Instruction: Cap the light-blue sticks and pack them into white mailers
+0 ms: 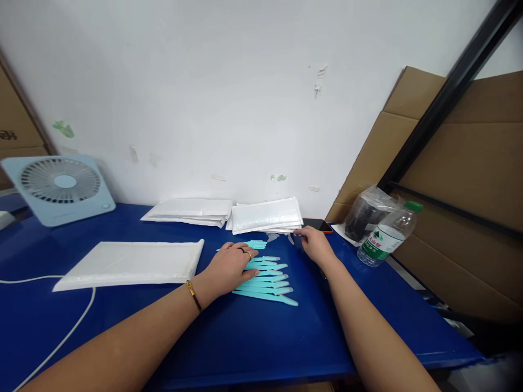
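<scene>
Turquoise razors [265,296], eyebrow type by the look of them, lie side by side in a loose column mid-desk [261,348], handles toward the left edge, heads toward the right edge. A tighter cluster sits at the end nearer the back edge.

Our left hand [232,267] is palm down over the handles, fingers a bit apart, resting rather than clamped. Our right hand [314,245] is by the back edge, thumb and index close together, next to small clear pieces [272,237] in front of the right-hand stack of white packets [265,215]. Can't tell if we're pinching one.

Handling, our read: razors are light, stiff plastic, thin and slick, so they likely skate and fan out if nudged. Best hold is mid-handle, finger and thumb across the flat; keep off the head, could be sharp, and the narrow neck looks like the weak spot. A light palm on the row should steady it. Clear pieces look thin, maybe flimsy, and hard to see; take them by the rim. White packets look soft and bendy with a slippery skin; we'd grip a long side, no squeezing.
</scene>
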Demonstrator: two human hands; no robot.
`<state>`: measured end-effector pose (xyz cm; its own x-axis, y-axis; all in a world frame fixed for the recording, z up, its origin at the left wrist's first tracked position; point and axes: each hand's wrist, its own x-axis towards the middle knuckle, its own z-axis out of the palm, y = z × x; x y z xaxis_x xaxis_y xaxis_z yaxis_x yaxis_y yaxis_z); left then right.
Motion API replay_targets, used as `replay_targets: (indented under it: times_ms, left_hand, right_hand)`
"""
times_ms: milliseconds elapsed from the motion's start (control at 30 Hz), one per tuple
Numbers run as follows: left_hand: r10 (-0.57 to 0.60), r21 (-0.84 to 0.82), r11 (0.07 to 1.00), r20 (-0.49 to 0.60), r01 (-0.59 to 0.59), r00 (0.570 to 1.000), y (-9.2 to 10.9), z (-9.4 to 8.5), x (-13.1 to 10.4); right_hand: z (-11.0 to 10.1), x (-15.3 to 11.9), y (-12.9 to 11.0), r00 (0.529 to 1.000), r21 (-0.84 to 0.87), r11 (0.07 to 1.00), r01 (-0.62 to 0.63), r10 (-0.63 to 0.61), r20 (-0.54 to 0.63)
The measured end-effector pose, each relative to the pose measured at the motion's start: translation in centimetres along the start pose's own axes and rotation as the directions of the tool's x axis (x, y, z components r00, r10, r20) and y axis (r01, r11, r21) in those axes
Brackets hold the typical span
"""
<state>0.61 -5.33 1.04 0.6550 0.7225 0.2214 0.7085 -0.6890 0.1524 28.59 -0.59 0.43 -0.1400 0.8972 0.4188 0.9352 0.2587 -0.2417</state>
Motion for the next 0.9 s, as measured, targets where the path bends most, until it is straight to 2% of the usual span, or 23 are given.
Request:
replay_targets:
  times_ms: [100, 200, 400, 567, 733, 900]
  left_hand:
    - [0.031, 0.002, 1.0, 0.014, -0.031, 0.999, 0.3, 0.0, 0.0]
    - [0.023, 0.026, 0.999, -0.028, -0.022, 0.999, 0.4, -0.1, 0.0]
    - [0.038, -0.002, 0.999, 0.024, -0.037, 0.999, 0.6, -0.2, -0.1]
    - [0.11, -0.029, 0.994, 0.017, -0.109, 0.994, 0.7, 0.2, -0.2]
    - [0.112, -0.087, 0.99, 0.035, -0.108, 0.993, 0.5, 0.6, -0.2]
    - [0.145, -0.14, 0.981, 0.079, -0.133, 0.986, 0.6, 0.2, -0.4]
  right_hand:
    - [0.5, 0.1, -0.2, 0.995, -0.01, 0.999, 0.044, -0.043, 0.088]
    - [0.9, 0.2, -0.8, 0.991, 0.03, 0.998, 0.056, -0.059, 0.118]
    - [0.7, -0.3, -1.5, 0.973, 0.337, 0.941, 0.043, -0.115, 0.198]
    - [0.6, -0.8, -2.3, 0.964, 0.461, 0.887, 0.027, -0.145, 0.221]
    - [0.9, -1.0, -3.3, 0.954, 0.545, 0.838, -0.008, -0.157, 0.255]
    - [1.0, -1.1, -4.0, 0.939, 0.557, 0.83, 0.036, -0.218, 0.264]
